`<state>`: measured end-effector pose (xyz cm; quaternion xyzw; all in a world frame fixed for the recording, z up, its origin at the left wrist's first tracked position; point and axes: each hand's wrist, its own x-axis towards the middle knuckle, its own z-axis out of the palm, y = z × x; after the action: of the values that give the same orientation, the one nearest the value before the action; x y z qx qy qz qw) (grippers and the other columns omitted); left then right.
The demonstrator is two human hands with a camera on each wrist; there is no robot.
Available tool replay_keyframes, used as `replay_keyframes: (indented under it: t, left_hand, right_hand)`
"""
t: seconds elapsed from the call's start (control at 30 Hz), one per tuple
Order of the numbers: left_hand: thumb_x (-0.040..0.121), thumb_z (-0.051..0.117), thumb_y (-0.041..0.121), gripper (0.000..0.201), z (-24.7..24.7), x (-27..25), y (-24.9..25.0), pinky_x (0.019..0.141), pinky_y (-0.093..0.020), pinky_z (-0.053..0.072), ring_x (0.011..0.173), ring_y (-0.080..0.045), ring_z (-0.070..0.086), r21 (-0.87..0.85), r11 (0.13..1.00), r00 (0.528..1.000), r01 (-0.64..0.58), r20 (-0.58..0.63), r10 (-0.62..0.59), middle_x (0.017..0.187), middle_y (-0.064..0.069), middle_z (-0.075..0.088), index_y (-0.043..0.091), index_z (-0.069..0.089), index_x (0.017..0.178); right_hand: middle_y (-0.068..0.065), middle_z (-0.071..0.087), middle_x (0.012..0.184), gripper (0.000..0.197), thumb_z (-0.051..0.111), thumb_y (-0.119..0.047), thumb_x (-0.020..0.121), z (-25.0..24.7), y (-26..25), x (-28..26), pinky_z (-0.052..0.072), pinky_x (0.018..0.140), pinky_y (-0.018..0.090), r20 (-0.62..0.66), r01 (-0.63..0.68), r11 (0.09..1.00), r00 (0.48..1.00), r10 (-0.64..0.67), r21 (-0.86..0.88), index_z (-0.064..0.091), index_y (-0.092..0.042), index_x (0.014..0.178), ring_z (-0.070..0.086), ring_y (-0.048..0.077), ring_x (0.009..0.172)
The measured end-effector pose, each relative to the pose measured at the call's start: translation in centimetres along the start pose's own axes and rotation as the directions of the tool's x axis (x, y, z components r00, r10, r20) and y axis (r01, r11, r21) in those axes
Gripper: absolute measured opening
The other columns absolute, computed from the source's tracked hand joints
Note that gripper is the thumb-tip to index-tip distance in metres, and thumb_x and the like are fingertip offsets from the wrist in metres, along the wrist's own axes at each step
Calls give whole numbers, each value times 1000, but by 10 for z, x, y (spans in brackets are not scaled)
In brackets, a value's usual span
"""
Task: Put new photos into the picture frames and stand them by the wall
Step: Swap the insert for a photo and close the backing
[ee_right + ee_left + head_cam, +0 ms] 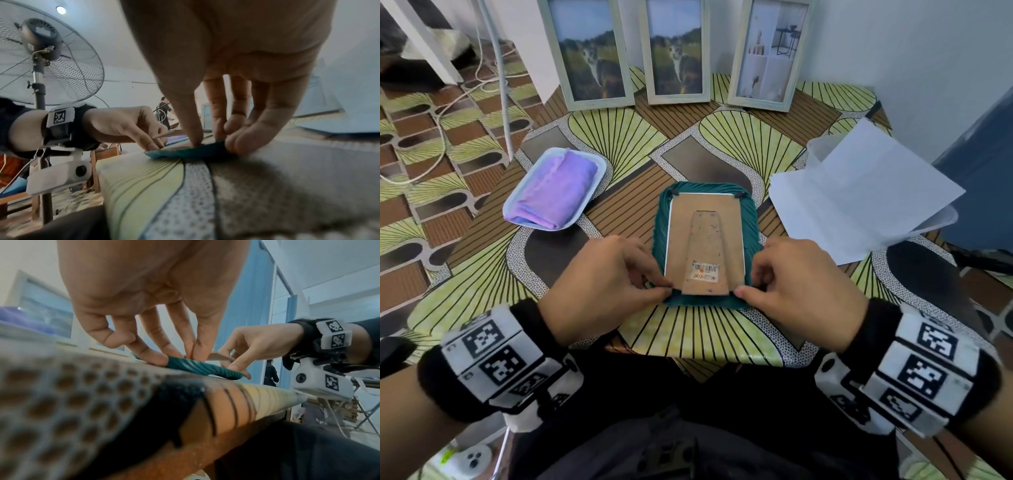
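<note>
A teal picture frame (707, 303) lies face down near the table's front edge, its brown backing board (705, 236) and fold-out stand with a barcode sticker facing up. My left hand (662, 287) pinches the near left corner of the frame, thumb and forefinger meeting at the backing's edge. At the near right corner my right hand (743, 290) grips the same way. The left wrist view shows the left fingertips (158, 357) pressed on the teal frame (197, 368). In the right wrist view, right fingers (236, 146) curl round the teal frame's (185, 153) edge.
Three pale frames stand against the wall: two with a cat photo (597, 54) (676, 51), one with an interior picture (770, 54). A white tray (590, 161) holding a purple cloth sits left. White paper sheets (859, 192) lie over a clear container at right. A fan pole (500, 68) stands beside the table.
</note>
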<state>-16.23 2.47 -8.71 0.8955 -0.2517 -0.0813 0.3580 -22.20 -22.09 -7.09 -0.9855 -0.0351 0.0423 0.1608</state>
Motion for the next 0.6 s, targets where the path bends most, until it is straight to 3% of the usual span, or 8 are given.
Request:
replay_keyframes:
  t: [0.1, 0.33, 0.43, 0.6]
  left_hand:
    - [67, 89, 26, 12, 1, 0, -4, 57, -31, 49, 58, -11, 60, -62, 997, 999, 35, 14, -35, 72, 8, 70, 31, 78, 65]
    - [66, 90, 32, 12, -1, 4, -4, 66, -43, 55, 63, -19, 65, -111, 987, 993, 114, 44, -109, 67, 7, 71, 33, 78, 63]
    - [67, 89, 29, 12, -1, 11, -1, 68, -44, 56, 66, -18, 67, -114, 986, 992, 118, 63, -111, 69, 7, 72, 31, 78, 64]
    - [65, 89, 32, 10, -2, 15, -1, 71, -47, 56, 72, -25, 68, -116, 983, 986, 146, 94, -135, 73, 0, 73, 29, 80, 69]
  right_hand:
    - [-10, 55, 68, 27, 75, -44, 78, 2, 0, -1, 44, 60, 26, -7, -31, 996, 999, 32, 84, 63, -22, 65, 53, 5, 65]
    - [-8, 64, 65, 20, 82, -34, 75, -1, 2, 11, 40, 54, 15, -34, -113, 970, 992, 123, 217, 71, -18, 69, 59, 5, 63]
    - [-6, 65, 64, 19, 85, -31, 72, -4, 4, 22, 41, 55, 17, -37, -153, 958, 985, 166, 245, 73, -18, 67, 61, 7, 63]
    - [-7, 66, 67, 10, 82, -20, 70, 4, -2, 23, 54, 69, 31, -64, -159, 947, 981, 184, 279, 72, -19, 65, 64, 13, 70]
